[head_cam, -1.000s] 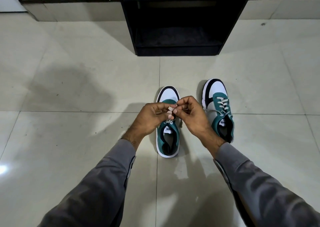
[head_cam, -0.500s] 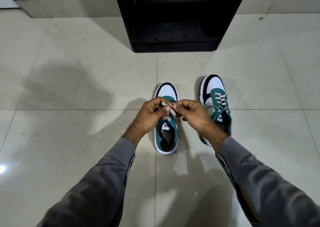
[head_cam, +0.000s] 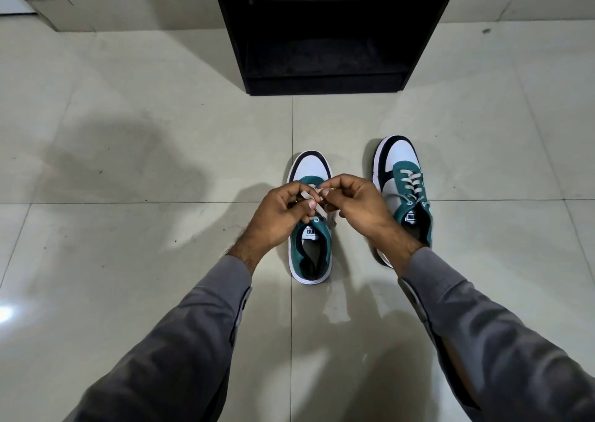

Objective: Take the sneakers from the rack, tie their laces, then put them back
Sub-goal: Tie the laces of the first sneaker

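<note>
Both hands pinch the pale laces (head_cam: 317, 207) over the left sneaker (head_cam: 310, 228): the left hand (head_cam: 277, 217) grip nips one strand, the right hand (head_cam: 357, 207) grip the other. This sneaker stands on the tiled floor (head_cam: 128, 228), beside the right sneaker (head_cam: 402, 189), before the black rack (head_cam: 325, 35). If either pinch slackens, the half-formed knot would likely loosen.

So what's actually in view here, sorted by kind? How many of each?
Sneakers: 2, left sneaker and right sneaker
Hands: 2, left hand and right hand, both pinching the left sneaker's laces
Racks: 1, black rack
Total: 5
</note>
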